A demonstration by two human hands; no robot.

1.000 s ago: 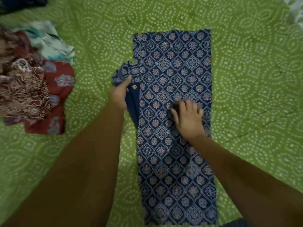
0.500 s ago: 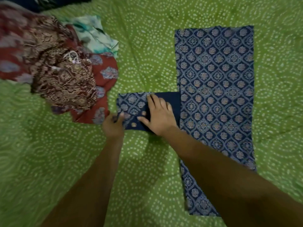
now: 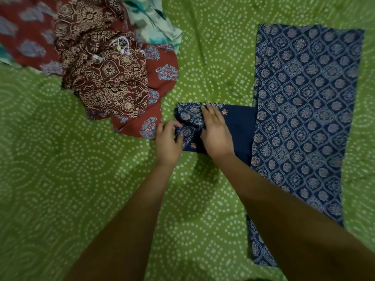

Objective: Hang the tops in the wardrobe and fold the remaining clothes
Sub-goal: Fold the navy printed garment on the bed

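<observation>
Blue garment (image 3: 304, 110): flat on green bedsheet (image 3: 60, 199), at 3 o'clock
Sleeve (image 3: 239, 126): spread toward 9 o'clock
Left hand (image 3: 168, 142): fingers pinching sleeve cuff
Right hand (image 3: 216, 132): fingers straight, pressing sleeve
Clothes pile (image 3: 101, 67): at 10 o'clock

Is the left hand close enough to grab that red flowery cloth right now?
Probably yes. The left hand sits right beside the red flowery cloth, with only bare green bedsheet between them, though it is pinching the blue sleeve.

Left hand (image 3: 168, 142) grip pinched, fingers curled, right hand (image 3: 216, 134) flat, both forearms extended
</observation>
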